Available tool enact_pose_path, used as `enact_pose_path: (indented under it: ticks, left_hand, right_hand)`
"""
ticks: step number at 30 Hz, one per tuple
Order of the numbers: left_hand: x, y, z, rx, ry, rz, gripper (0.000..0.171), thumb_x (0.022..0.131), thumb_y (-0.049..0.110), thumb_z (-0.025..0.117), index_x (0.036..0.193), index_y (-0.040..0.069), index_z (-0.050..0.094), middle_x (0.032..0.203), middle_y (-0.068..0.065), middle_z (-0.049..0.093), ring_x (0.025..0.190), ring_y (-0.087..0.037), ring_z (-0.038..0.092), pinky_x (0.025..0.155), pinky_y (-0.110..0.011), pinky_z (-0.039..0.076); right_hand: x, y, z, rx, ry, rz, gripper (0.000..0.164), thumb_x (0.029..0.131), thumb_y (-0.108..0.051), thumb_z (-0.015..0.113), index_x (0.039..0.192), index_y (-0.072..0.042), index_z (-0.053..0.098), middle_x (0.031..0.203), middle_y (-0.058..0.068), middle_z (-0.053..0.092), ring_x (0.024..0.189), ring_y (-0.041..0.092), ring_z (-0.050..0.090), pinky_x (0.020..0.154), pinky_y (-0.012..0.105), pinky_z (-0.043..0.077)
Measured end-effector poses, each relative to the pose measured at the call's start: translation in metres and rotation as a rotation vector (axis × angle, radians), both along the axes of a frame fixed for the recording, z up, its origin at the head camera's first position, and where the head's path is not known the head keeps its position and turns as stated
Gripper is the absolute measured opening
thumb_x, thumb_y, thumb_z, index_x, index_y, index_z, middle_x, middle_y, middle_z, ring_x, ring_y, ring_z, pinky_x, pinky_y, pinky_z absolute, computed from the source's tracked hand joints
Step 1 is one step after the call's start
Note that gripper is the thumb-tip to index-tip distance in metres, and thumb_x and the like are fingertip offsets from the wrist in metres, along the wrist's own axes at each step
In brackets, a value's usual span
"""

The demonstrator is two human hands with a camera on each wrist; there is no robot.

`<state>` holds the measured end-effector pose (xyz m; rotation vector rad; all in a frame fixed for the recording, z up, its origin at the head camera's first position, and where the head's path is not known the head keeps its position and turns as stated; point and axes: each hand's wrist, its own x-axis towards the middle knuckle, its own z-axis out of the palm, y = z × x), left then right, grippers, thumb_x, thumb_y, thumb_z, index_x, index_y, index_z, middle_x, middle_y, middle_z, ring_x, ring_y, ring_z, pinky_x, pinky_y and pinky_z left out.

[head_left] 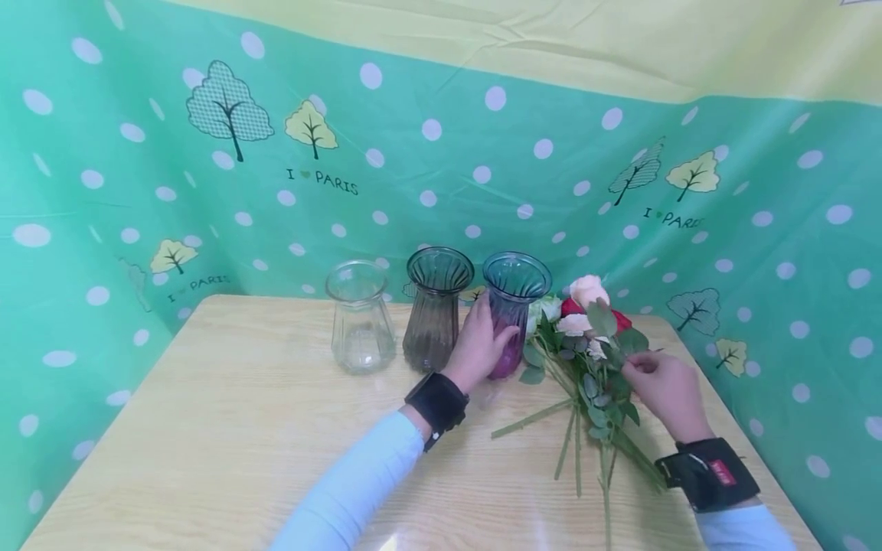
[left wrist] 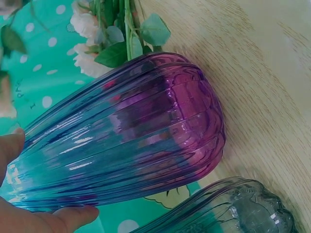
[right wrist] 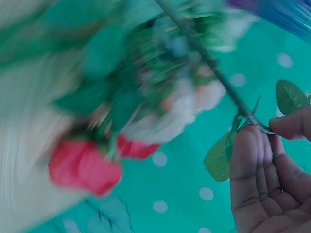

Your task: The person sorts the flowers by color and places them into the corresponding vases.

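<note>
My left hand (head_left: pixel 478 344) grips a ribbed glass vase (head_left: pixel 517 282), blue at its flared mouth and purple at the base. In the left wrist view the thumb and fingers lie on opposite sides of the vase (left wrist: pixel 141 131), towards its mouth. At the right, my right hand (head_left: pixel 664 386) pinches a thin flower stem (right wrist: pixel 214 68) between thumb and fingertips, close to a small green leaf (right wrist: pixel 217 160). That stem's bloom is hidden in the right wrist view. Beneath and beside this hand lies a bunch of flowers, with a pink rose (head_left: pixel 589 291), red roses (right wrist: pixel 85 167) and leafy green stems (head_left: pixel 606 459).
A smoky grey vase (head_left: pixel 430 329) stands just left of the held one, and a clear vase (head_left: pixel 363 329) further left. Bare stems reach forward over the wooden table (head_left: pixel 227 444). A green dotted cloth (head_left: pixel 413 191) hangs behind the table and along its sides.
</note>
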<state>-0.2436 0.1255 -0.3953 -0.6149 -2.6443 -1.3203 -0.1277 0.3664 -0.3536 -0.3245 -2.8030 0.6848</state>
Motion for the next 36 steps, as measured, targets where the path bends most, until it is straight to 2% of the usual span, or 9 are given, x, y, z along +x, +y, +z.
enact_pose_path:
  ticks: [5,7,10,14,17,19,21,29,36]
  left_hand:
    - [0.0,0.0,-0.001,-0.001,0.008,0.0,0.08,0.093,0.041,0.054,0.147,-0.003,0.015,0.152,-0.022,0.024,0.14,-0.033,0.027,0.116,-0.04,0.027]
    - [0.0,0.0,-0.001,-0.005,0.012,0.0,0.08,0.093,0.041,0.053,0.147,-0.003,0.015,0.152,-0.022,0.024,0.14,-0.033,0.028,0.116,-0.04,0.028]
    - [0.0,0.0,-0.002,-0.006,0.021,0.0,0.08,0.093,0.04,0.053,0.147,-0.004,0.015,0.152,-0.022,0.024,0.139,-0.033,0.028,0.116,-0.04,0.028]
    - [0.0,0.0,-0.003,-0.001,0.035,0.0,0.08,0.093,0.039,0.054,0.147,-0.005,0.016,0.152,-0.023,0.024,0.139,-0.034,0.029,0.116,-0.04,0.028]
    - [-0.001,0.0,-0.003,-0.003,0.039,0.001,0.079,0.093,0.039,0.054,0.146,-0.005,0.016,0.151,-0.023,0.024,0.139,-0.034,0.029,0.116,-0.04,0.029]
    - [-0.001,0.0,-0.003,-0.008,0.039,0.002,0.079,0.093,0.039,0.054,0.146,-0.005,0.016,0.151,-0.023,0.024,0.139,-0.033,0.028,0.116,-0.04,0.029]
    - [-0.001,0.0,-0.003,-0.009,0.035,0.002,0.079,0.093,0.04,0.053,0.147,-0.005,0.016,0.152,-0.023,0.024,0.14,-0.032,0.027,0.116,-0.04,0.029]
    - [-0.001,-0.001,-0.004,-0.002,0.029,-0.002,0.079,0.093,0.039,0.054,0.147,-0.005,0.016,0.152,-0.023,0.024,0.14,-0.033,0.028,0.116,-0.04,0.029]
    - [-0.001,0.0,-0.002,-0.005,0.028,-0.001,0.079,0.092,0.037,0.056,0.147,-0.004,0.016,0.151,-0.023,0.025,0.139,-0.033,0.029,0.115,-0.04,0.03]
  right_hand:
    - [0.001,0.0,0.022,-0.129,-0.034,-0.038,0.044,0.093,-0.033,0.053,0.113,0.004,0.063,0.097,0.023,0.069,0.064,0.009,0.059,0.048,0.025,0.045]
    - [0.001,0.001,0.031,-0.15,-0.044,-0.049,0.047,0.094,-0.037,0.052,0.116,0.003,0.062,0.1,0.022,0.069,0.07,0.006,0.057,0.053,0.024,0.045]
    - [0.0,0.004,0.044,-0.217,-0.031,-0.071,0.051,0.094,-0.041,0.052,0.12,0.001,0.06,0.088,0.006,0.072,0.071,0.001,0.057,0.065,0.028,0.045]
    - [-0.005,0.007,0.062,-0.365,0.039,-0.12,0.055,0.092,-0.042,0.055,0.126,0.002,0.056,0.068,-0.023,0.063,0.067,-0.007,0.059,0.088,0.048,0.042]
    - [-0.011,0.006,0.075,-0.449,0.125,-0.177,0.054,0.09,-0.038,0.058,0.127,0.001,0.055,0.063,-0.03,0.059,0.065,-0.008,0.061,0.093,0.034,0.045]
    - [-0.015,0.005,0.084,-0.478,0.183,-0.211,0.051,0.089,-0.037,0.06,0.126,0.0,0.057,0.064,-0.029,0.06,0.064,-0.007,0.062,0.08,0.016,0.047]
    - [-0.02,0.003,0.093,-0.557,0.248,-0.229,0.047,0.087,-0.033,0.064,0.123,-0.002,0.059,0.065,-0.025,0.063,0.063,-0.005,0.064,0.066,0.006,0.047]
    - [-0.036,-0.007,0.121,-0.826,0.431,-0.19,0.026,0.082,-0.022,0.072,0.105,-0.01,0.071,0.071,-0.013,0.069,0.059,0.003,0.066,0.062,0.01,0.054]
    - [-0.048,-0.012,0.13,-1.132,0.617,-0.188,0.016,0.075,-0.008,0.077,0.09,-0.004,0.072,0.07,0.002,0.07,0.055,0.011,0.066,0.057,0.019,0.057]
